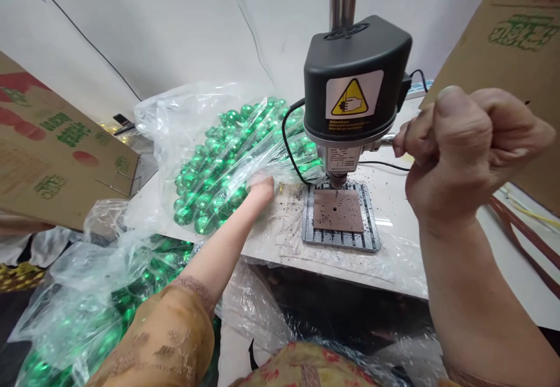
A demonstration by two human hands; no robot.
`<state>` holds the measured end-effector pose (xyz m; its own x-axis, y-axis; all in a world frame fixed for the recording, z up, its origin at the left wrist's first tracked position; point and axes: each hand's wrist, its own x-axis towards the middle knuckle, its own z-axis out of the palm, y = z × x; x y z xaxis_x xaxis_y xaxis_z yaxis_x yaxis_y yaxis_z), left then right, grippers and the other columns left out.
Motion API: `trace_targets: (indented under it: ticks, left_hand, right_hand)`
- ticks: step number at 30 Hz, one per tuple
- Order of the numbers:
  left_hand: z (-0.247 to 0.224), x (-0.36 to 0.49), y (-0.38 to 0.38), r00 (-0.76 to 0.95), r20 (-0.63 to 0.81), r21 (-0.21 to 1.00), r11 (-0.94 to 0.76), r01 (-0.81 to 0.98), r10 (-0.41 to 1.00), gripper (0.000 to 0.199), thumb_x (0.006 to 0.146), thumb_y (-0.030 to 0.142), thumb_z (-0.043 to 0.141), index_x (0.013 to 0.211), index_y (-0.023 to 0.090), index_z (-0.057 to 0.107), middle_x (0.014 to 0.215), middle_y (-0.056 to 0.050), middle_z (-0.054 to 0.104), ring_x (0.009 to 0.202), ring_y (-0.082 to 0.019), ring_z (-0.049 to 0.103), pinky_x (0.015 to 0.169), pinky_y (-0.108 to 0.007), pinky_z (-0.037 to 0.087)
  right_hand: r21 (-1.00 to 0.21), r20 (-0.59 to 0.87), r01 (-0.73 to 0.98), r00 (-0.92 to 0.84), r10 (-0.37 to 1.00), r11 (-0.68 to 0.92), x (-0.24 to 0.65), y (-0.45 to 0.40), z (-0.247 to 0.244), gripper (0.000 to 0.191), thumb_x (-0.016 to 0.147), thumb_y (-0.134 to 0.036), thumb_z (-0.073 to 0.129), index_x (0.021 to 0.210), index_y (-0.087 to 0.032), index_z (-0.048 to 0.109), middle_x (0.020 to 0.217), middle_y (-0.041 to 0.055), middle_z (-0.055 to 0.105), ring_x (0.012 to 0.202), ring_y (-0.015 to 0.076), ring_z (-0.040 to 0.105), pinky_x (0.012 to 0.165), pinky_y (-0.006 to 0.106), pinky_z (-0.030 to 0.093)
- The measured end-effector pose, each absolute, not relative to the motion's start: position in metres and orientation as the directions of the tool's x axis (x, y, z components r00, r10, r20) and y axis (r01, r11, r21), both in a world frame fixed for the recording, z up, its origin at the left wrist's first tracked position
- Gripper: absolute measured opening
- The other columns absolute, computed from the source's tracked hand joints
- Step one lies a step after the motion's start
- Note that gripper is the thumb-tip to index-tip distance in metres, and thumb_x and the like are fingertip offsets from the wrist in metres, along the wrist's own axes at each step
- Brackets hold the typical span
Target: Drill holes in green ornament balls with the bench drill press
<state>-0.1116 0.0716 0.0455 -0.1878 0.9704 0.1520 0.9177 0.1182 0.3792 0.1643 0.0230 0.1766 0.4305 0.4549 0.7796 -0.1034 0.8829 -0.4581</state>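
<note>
My left hand (262, 188) reaches into a clear plastic bag (160, 112) of shiny green faceted balls (219, 171). The plastic and balls hide its fingers. Higher up on the right, my right hand (468, 142) is closed around the feed handle (385, 141) of a small bench drill press (359, 83). Below the drill's chuck (339, 180) lies a square brown board (338, 220) with a small dark hole, set on the slotted metal base (371, 238). No ball sits under the drill bit.
Dark shavings (294, 215) litter the white table (271, 241) and base. Another bag of green balls (83, 323) hangs low at the left. Cardboard boxes (65, 142) flank the table on both sides. A black cable (286, 136) loops beside the drill head.
</note>
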Motion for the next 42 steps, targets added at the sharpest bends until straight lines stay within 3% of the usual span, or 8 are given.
trace_targets:
  ticks: [6,9,11,14,18,24,32,42]
  left_hand:
    - [0.053,-0.106,0.054,-0.078,0.119,0.319,0.037,0.947,0.99,0.028,0.079,0.012,0.061,0.107,0.015,0.067,0.117,-0.017,0.065,0.12,-0.036,0.057,0.107,-0.05,0.04]
    - [0.054,-0.093,0.03,0.08,0.135,0.443,-0.133,0.886,0.988,0.034,0.087,0.022,0.058,0.12,0.022,0.064,0.113,-0.011,0.067,0.105,-0.028,0.063,0.1,-0.043,0.047]
    - [0.052,-0.08,0.013,0.123,0.198,0.664,-0.226,0.713,0.972,0.033,0.09,0.031,0.058,0.121,0.024,0.063,0.11,-0.009,0.066,0.098,-0.024,0.064,0.093,-0.04,0.051]
    - [0.045,-0.057,-0.007,-0.006,0.174,0.965,-0.17,0.198,0.985,0.036,0.092,0.046,0.057,0.121,0.026,0.056,0.112,-0.007,0.066,0.096,-0.021,0.067,0.085,-0.039,0.056]
    - [0.031,-0.027,-0.02,-0.09,0.008,0.981,-0.025,-0.193,0.996,0.048,0.086,0.053,0.066,0.123,0.028,0.049,0.112,-0.005,0.068,0.092,-0.02,0.07,0.081,-0.037,0.058]
    - [0.019,-0.006,-0.018,-0.186,0.137,0.99,-0.142,-0.015,0.973,0.05,0.086,0.056,0.067,0.124,0.023,0.058,0.111,-0.006,0.071,0.103,-0.019,0.067,0.092,-0.032,0.053]
    - [0.01,0.003,-0.012,-0.113,0.149,0.986,-0.139,0.086,0.982,0.053,0.087,0.056,0.065,0.126,0.021,0.055,0.11,-0.008,0.07,0.101,-0.02,0.067,0.087,-0.031,0.052]
    - [0.004,0.011,-0.003,-0.08,0.219,0.954,-0.196,0.228,0.972,0.052,0.084,0.052,0.069,0.125,0.021,0.058,0.12,-0.011,0.066,0.116,-0.025,0.061,0.102,-0.04,0.046]
  right_hand:
    - [-0.398,0.811,-0.097,0.427,0.4,0.912,0.166,0.026,0.175,0.048,0.082,-0.027,0.068,0.051,-0.021,0.032,0.042,-0.0056,0.032,0.038,0.0073,0.033,0.039,0.031,0.025]
    - [-0.399,0.82,-0.091,0.411,0.399,0.913,0.168,0.03,0.172,0.051,0.083,-0.033,0.069,0.052,-0.02,0.031,0.043,-0.005,0.033,0.039,0.0078,0.034,0.039,0.031,0.026]
    - [-0.399,0.83,-0.081,0.392,0.397,0.913,0.168,0.031,0.171,0.053,0.083,-0.036,0.069,0.052,-0.02,0.03,0.043,-0.0048,0.031,0.039,0.0079,0.034,0.038,0.03,0.026]
    - [-0.419,0.824,-0.072,0.388,0.412,0.905,0.169,0.03,0.17,0.056,0.084,-0.04,0.068,0.052,-0.02,0.026,0.045,-0.0046,0.028,0.04,0.0078,0.035,0.039,0.029,0.026]
    - [-0.404,0.827,-0.083,0.393,0.402,0.911,0.168,0.029,0.169,0.055,0.084,-0.041,0.068,0.053,-0.019,0.027,0.046,-0.0046,0.029,0.04,0.0078,0.033,0.04,0.03,0.026]
    - [-0.428,0.821,-0.088,0.378,0.428,0.899,0.168,0.028,0.169,0.056,0.084,-0.04,0.068,0.054,-0.019,0.026,0.046,-0.0044,0.026,0.04,0.0087,0.033,0.04,0.031,0.023]
    - [-0.533,0.794,0.031,0.364,0.487,0.845,0.168,0.022,0.167,0.049,0.089,-0.048,0.059,0.057,-0.023,0.03,0.049,-0.0021,0.028,0.045,0.0134,0.036,0.046,0.035,0.03]
    - [-0.544,0.814,0.137,0.328,0.48,0.828,0.169,0.023,0.164,0.043,0.092,-0.053,0.05,0.061,-0.024,0.04,0.049,-0.001,0.03,0.048,0.0159,0.041,0.049,0.036,0.034]
